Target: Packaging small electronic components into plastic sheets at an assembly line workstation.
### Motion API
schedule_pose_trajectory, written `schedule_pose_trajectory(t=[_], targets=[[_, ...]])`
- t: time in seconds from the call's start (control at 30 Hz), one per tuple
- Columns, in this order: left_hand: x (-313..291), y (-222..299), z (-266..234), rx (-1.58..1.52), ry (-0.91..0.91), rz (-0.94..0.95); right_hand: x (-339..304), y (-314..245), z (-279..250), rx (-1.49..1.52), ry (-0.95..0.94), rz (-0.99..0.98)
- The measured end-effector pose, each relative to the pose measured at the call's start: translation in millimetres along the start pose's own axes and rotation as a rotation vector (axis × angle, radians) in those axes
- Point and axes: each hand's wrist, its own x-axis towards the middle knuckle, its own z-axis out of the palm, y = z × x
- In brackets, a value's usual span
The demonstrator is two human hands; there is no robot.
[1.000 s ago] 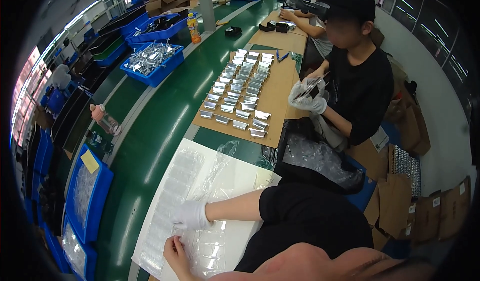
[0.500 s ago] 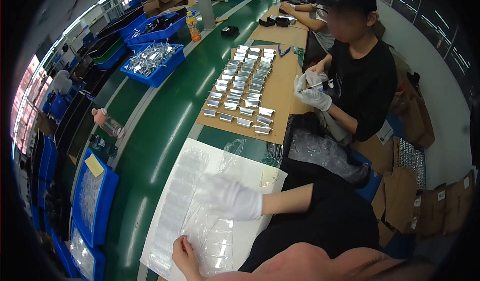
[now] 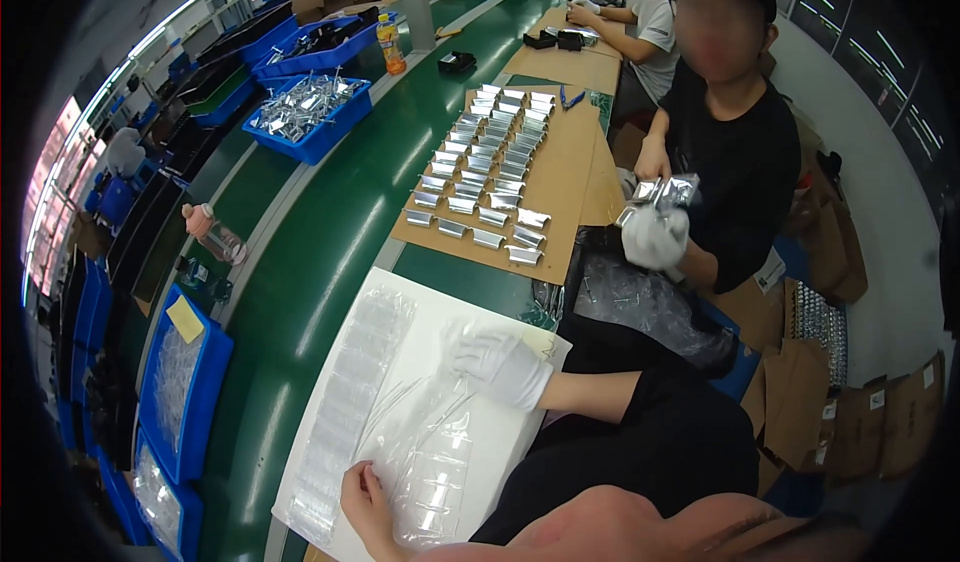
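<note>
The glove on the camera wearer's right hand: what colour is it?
The glove is white; it shows in the head view, the only view here.

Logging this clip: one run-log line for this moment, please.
left hand: bare, at clear plastic film | right hand: gloved, over film | white sheet beneath

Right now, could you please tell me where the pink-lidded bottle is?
In the head view, the pink-lidded bottle is on the left, beyond the blue bin bearing the yellow paper slip.
</note>
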Motion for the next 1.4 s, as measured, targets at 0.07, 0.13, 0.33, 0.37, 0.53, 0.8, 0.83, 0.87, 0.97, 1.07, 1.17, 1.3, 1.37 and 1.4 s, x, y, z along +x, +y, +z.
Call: schedule_pose_trajectory(t=[0.07, 0.13, 0.33, 0.37, 0.53, 0.8, 0.83, 0.87, 0.97, 1.07, 1.17, 1.3, 1.37, 1.4], targets=[[0.9, -3.3, 2.2, 0.001, -0.005, 0.053, 0.2, -13.9, -8.5, 0.405, -0.103, 0.218], [-4.7, -5.5, 4.1, 0.002, -0.009, 0.090, 0.1, -25.5, -12.0, 0.809, -0.227, 0.442], [-3.0, 12.2, 8.8, -0.184, 0.047, 0.046, 16.9, -17.3, -7.3, 1.056, -0.095, 0.717], [-2.3, 12.1, 8.8, -0.138, 0.015, 0.056, 18.7, -3.0, 4.2, 0.579, 0.000, 0.483], [1.6, 2.6, 8.8, -0.430, 0.012, 0.054, 34.2, 3.5, -25.0, 0.758, -0.025, 0.583], [-14.3, 7.0, -34.4, -0.050, 0.034, -0.151, 34.5, -25.1, -59.5, 0.243, 0.275, 0.270], [-14.1, 6.9, -31.2, -0.029, -0.003, -0.099, 30.2, -33.7, -51.4, 0.253, 0.227, 0.156], [-13.4, 6.9, -25.9, -0.008, -0.040, -0.048, 27.4, -43.0, -38.8, 0.263, 0.178, 0.043], [-8.8, -2.1, -6.7, 0.205, 0.083, 0.241, 34.8, -56.7, 1.6, -0.230, 0.130, -0.042], [-2.1, -8.7, 2.6, 0.191, 0.080, 0.305, 33.1, -38.7, 22.0, -0.053, 0.090, 0.024], [-0.8, -6.4, 5.0, 0.179, 0.073, 0.383, 34.4, -29.8, 23.3, 0.121, 0.056, 0.098], [-13.3, 0.7, 5.5, -0.702, -0.085, -0.217, 42.6, -33.0, 4.8, 1.294, 0.073, 0.639], [-12.7, 9.2, 4.7, -0.606, -0.123, -0.169, 45.0, -29.7, 9.1, 1.093, 0.070, 0.653], [-8.5, 10.9, 7.5, -0.513, -0.158, -0.125, 41.1, -25.7, 16.7, 1.075, 0.100, 0.652]])
